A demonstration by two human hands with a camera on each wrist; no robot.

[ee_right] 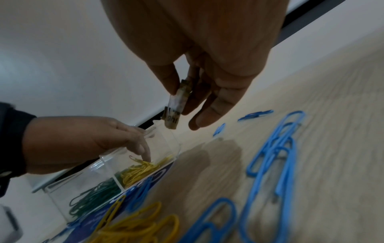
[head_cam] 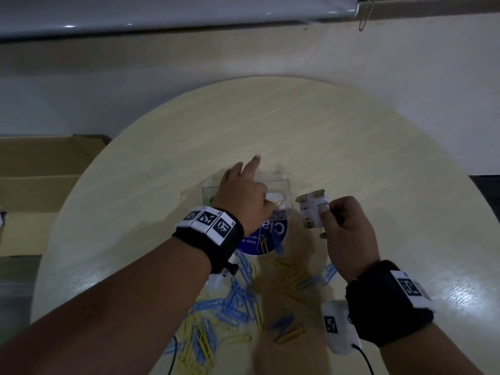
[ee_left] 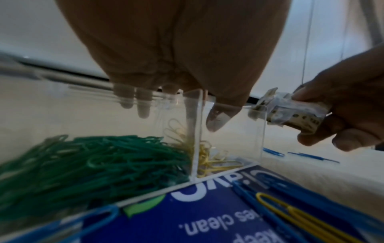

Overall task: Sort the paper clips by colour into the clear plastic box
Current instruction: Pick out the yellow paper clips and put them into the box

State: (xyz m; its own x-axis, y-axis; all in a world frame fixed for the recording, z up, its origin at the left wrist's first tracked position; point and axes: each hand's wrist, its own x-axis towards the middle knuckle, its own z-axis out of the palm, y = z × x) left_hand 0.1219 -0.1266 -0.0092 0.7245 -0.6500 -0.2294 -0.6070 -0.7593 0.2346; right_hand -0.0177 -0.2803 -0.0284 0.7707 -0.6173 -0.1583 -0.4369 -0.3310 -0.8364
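The left hand [head_cam: 244, 193], fingers loosely apart and holding nothing, reaches into the clear plastic box [ee_left: 228, 131] above its yellow paper clips [ee_left: 209, 162], while the right hand [head_cam: 349, 231] is clamped on a small taped block [head_cam: 312, 209], and loose blue and yellow clips [head_cam: 235, 301] wait on the pale round counter [head_cam: 378, 163].

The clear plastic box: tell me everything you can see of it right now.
The clear plastic box looks like transparent acrylic, open-topped and upright, split by a clear divider wall into compartments. One holds green paper clips, the next yellow paper clips. It stands on the round table, its near edge on a blue printed sheet. The left hand reaches in from above, fingertips down in the yellow compartment. The right hand holds a small taped object beside the box, not touching it.
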